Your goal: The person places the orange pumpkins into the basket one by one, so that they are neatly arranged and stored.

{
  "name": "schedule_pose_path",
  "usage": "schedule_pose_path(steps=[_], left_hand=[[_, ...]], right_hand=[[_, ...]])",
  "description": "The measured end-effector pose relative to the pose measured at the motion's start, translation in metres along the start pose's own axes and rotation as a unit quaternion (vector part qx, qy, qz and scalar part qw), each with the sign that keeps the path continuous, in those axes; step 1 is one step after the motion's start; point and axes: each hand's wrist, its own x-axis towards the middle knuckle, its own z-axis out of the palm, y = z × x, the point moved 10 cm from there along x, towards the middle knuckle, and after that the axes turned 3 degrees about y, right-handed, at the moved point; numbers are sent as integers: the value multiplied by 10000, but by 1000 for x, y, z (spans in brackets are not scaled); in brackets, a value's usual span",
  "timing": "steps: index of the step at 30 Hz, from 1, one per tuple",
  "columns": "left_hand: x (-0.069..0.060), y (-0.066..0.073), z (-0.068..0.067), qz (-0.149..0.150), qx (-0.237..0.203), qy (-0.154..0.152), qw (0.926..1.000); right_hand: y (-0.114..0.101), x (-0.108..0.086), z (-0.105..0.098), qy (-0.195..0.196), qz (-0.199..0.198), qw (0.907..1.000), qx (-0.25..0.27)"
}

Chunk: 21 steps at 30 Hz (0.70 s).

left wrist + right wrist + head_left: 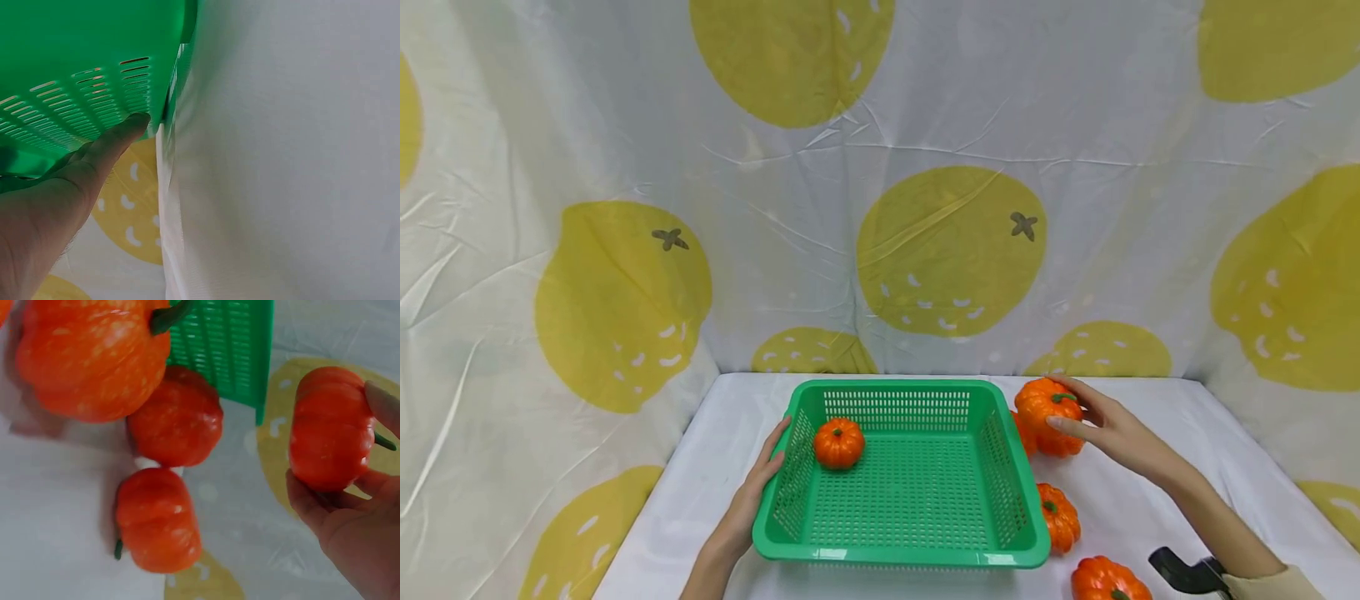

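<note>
A green plastic basket (898, 557) stands on the white cloth, with one small orange pumpkin (838, 443) inside at its left. My left hand (751, 492) rests against the basket's left side; in the left wrist view, a straight finger (119, 139) touches the slotted outer wall just under the rim. Right of the basket, my right hand (1112, 429) holds an orange pumpkin (331, 428) with a green stem between thumb and fingers, raised off the cloth. Near it in the right wrist view are a large pumpkin (94, 359) and two smaller ones, a red-orange pumpkin (178, 419) and another pumpkin (157, 520).
Along the basket's right side lie more pumpkins, one pumpkin (1060, 518) beside the wall and another pumpkin (1108, 581) at the front edge of the view. A black strap piece (1187, 571) is at the right wrist. A lemon-print curtain (955, 250) hangs behind.
</note>
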Motion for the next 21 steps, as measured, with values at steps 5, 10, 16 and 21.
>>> schedule_pose_path(steps=[5,10,16,21], left_hand=[[-1,1,-1,21,95,17,10000],[-1,2,1,36,26,30,10000],[-1,3,1,51,1,36,10000],[-2,4,1,44,3,70,10000]], right_hand=[[-23,24,20,-331,-155,9989,288],[-39,44,36,-468,-396,9974,384],[-56,63,58,-668,-494,9949,567],[-72,79,77,-859,-535,9921,741]])
